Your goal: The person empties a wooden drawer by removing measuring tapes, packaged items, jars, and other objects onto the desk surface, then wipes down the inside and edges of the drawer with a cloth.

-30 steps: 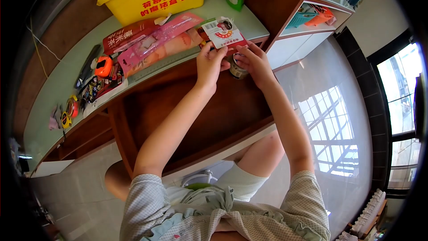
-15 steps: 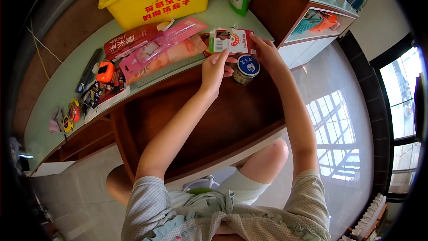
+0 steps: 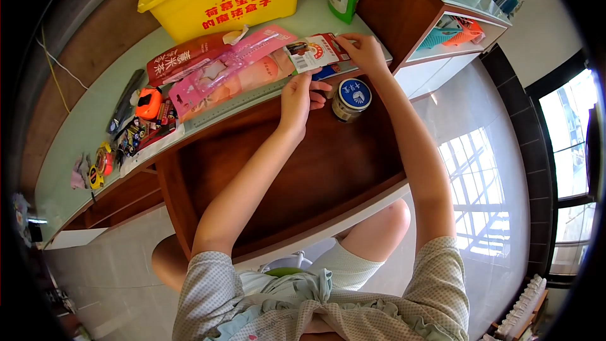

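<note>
The desk [image 3: 57, 167] is big and has lots of things on it. Its brown drawer [image 3: 328, 158] is pulled open, so that part is done. It has not been pushed shut.

The yellow box [image 3: 183, 16] sits at the back of the desk, with things poking out of its top. In front of it lie a red bag [image 3: 189, 53] and a pink pack [image 3: 189, 88]. They are out on the desk, not in the drawer. A ruler [image 3: 240, 102] lies along the front edge.

The right hand [image 3: 367, 53] pinches the right end of 1 flat white and red card pack [image 3: 315, 53]. The card is over the front edge of the desk, near the end of the pink pack. It looks like this card still has to be let go. The left hand [image 3: 297, 101] is just under the card, with its fingers a bit bent. The view is small there, so I can't tell if it grips the card or only touches it.

1 jar [image 3: 352, 101] with a blue lid stands up in the drawer, near the left hand's fingers. No hand is holding it. An orange tape [image 3: 149, 102] sits on the desk by some batteries [image 3: 132, 137].
</note>
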Demonstrator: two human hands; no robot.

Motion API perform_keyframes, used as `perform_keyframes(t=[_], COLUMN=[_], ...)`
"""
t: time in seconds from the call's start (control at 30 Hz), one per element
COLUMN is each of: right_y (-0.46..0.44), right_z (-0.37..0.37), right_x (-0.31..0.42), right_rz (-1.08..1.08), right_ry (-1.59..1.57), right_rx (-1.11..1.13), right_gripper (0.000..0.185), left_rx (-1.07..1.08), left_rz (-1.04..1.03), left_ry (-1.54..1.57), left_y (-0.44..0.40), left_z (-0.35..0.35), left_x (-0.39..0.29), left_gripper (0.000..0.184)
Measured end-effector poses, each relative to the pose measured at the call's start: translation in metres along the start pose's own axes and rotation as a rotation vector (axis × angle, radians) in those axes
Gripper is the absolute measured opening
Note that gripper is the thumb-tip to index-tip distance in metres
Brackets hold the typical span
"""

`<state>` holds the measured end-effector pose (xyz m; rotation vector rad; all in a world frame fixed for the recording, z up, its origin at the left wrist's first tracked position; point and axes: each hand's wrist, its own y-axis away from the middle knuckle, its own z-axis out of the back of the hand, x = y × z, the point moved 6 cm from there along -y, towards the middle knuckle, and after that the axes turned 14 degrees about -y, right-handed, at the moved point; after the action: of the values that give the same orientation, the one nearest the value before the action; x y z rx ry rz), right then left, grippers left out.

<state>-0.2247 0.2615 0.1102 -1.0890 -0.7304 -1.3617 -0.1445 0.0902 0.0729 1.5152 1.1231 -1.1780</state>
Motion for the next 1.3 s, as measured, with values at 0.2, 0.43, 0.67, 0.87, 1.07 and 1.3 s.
perform_keyframes(t=[0.2,0.43,0.67,0.87,1.07,1.3], right_y=[0.013,0.037,0.073,0.119,0.141,0.147], right_z=[0.003,0.019,0.034,0.031,0.025,0.02], right_x=[0.003,0.006,-0.014,-0.039,-0.071,-0.099], right_rz=[0.0,0.046,0.038,-0.058,-0.167,-0.231], right_ry=[-0.085,-0.192,-0.241,-0.206,-0.189,0.265], right_rx=[-0.106,-0.143,-0.072,0.025,-0.031,0.1], right_gripper=[0.032,0.026,0.022,0.021,0.017,0.067], left_rx=[-0.007,0.004,0.042,0.097,0.136,0.089], left_rz=[0.014,0.035,0.052,0.081,0.121,-0.06], left_ry=[0.013,0.0,-0.046,-0.123,-0.288,-0.46], left_y=[0.001,0.008,0.016,0.021,0.015,-0.015], left_z=[0.005,0.006,-0.002,-0.012,-0.021,-0.028], left_x=[0.006,0.01,0.021,0.053,0.086,0.111], left_gripper=[0.033,0.029,0.023,0.022,0.03,0.049])
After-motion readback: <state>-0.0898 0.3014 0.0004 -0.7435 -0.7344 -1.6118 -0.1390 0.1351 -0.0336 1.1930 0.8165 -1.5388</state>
